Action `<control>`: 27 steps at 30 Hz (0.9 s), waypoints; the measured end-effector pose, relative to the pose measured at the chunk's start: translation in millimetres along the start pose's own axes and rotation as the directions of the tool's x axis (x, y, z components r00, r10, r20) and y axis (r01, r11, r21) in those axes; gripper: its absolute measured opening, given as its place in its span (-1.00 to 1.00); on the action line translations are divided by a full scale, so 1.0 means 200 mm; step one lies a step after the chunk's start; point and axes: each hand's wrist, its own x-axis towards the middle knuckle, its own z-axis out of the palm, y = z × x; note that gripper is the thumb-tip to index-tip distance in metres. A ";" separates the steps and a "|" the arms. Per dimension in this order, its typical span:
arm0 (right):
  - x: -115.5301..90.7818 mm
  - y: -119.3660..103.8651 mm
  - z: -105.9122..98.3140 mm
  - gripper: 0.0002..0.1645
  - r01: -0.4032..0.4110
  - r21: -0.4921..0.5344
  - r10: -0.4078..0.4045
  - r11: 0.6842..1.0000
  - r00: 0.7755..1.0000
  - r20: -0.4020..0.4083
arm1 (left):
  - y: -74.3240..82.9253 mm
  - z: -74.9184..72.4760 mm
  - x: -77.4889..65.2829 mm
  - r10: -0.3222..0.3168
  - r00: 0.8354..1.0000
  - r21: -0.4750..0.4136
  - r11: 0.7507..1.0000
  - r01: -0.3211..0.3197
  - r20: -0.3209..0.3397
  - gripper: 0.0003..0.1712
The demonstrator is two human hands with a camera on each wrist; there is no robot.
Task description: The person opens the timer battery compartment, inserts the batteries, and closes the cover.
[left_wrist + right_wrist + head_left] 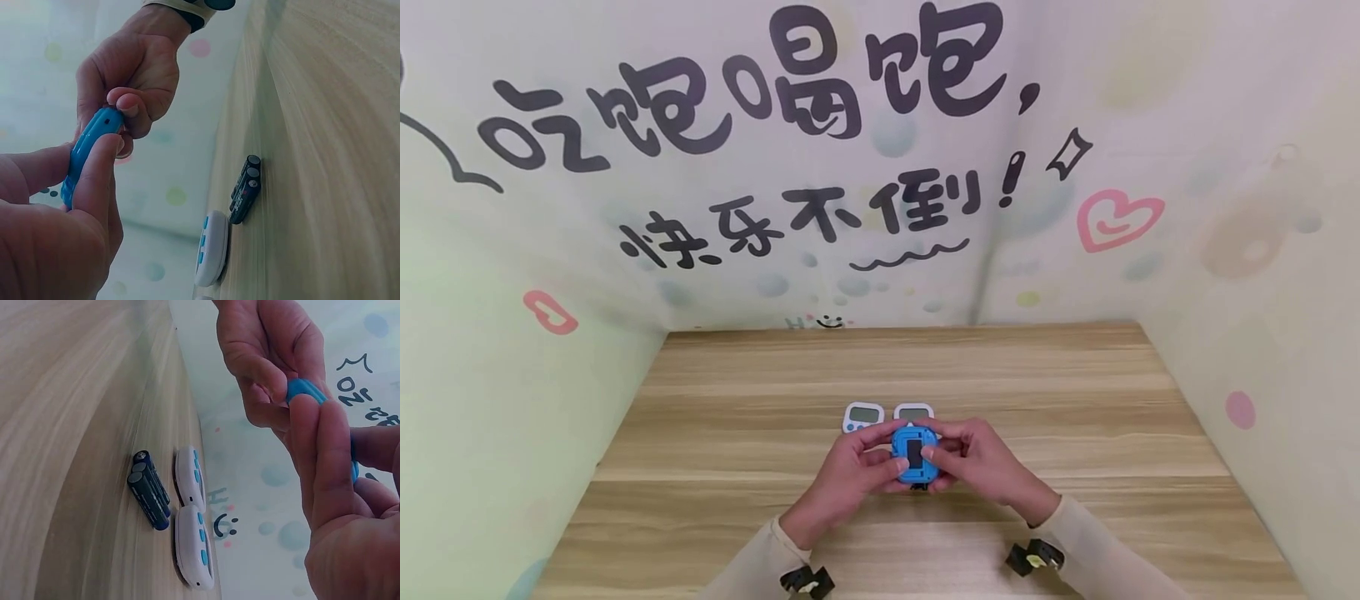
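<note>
Both hands hold a blue timer (pixel 915 455) above the table, its back turned to the head camera with a dark rectangle in the middle. My left hand (pixel 850 467) grips the left side, thumb on the back. On the opposite side my right hand (pixel 988 462) grips it, thumb also pressed to the back near the dark rectangle. The left wrist view catches the blue timer's edge (pixel 94 140) between both hands' fingers. Its front is hidden. Dark cylindrical batteries (pixel 149 489) lie close together on the table below the hands.
Two white timers (pixel 863 416) with grey screens and blue buttons lie side by side just beyond the hands; the right-hand one (pixel 914 412) is partly covered by fingers. Wood-grain table (pixel 737 392) meets printed walls (pixel 880 292) at the back and both sides.
</note>
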 end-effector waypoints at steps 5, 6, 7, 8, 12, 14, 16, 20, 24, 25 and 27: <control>0.00 -0.01 0.00 -0.35 -0.005 0.007 0.005 1.000 1.000 0.006 | 0.01 -0.01 0.00 -0.005 1.000 0.007 1.000 0.005 -0.020 -0.29; 0.00 -0.01 0.00 -0.34 -0.005 0.003 0.005 1.000 1.000 0.002 | 0.01 -0.01 0.01 -0.003 1.000 0.008 1.000 0.003 -0.024 -0.29; 0.00 -0.02 0.00 -0.33 -0.006 -0.003 0.006 1.000 1.000 -0.004 | 0.01 -0.01 0.01 0.001 1.000 0.006 1.000 -0.001 -0.028 -0.28; 0.00 -0.02 0.00 -0.32 -0.007 -0.012 0.007 1.000 1.000 -0.012 | 0.01 -0.01 0.01 0.007 0.999 0.007 1.000 -0.007 -0.033 -0.28; 0.01 -0.03 0.01 -0.36 -0.002 -0.077 -0.005 0.997 0.996 -0.088 | 0.01 0.00 0.03 0.035 0.997 0.002 0.999 -0.035 -0.067 -0.28; 0.02 -0.03 0.02 -0.41 -0.004 -0.121 -0.014 0.993 0.989 -0.150 | 0.00 -0.01 0.04 0.040 0.996 0.002 0.999 -0.040 -0.083 -0.26; 0.02 -0.03 0.02 -0.47 -0.004 -0.149 -0.027 0.989 0.978 -0.206 | 0.00 -0.02 0.04 0.036 0.995 -0.004 0.999 -0.036 -0.097 -0.25; 0.03 -0.04 0.02 -0.54 0.007 -0.164 -0.048 0.986 0.968 -0.248 | -0.01 -0.03 0.05 0.030 0.993 -0.015 0.999 -0.032 -0.110 -0.25; 0.04 -0.04 0.00 -0.59 0.026 -0.162 -0.065 0.986 0.969 -0.236 | 0.01 -0.04 0.05 0.039 0.994 -0.002 0.999 -0.039 -0.106 -0.28; 0.04 -0.04 -0.01 -0.61 0.029 -0.158 -0.066 0.987 0.970 -0.235 | 0.01 -0.05 0.05 0.038 0.993 0.003 0.999 -0.038 -0.108 -0.28; 0.04 -0.04 -0.02 -0.62 0.036 -0.154 -0.072 0.987 0.970 -0.232 | 0.02 -0.05 0.05 0.039 0.993 0.017 0.999 -0.037 -0.116 -0.30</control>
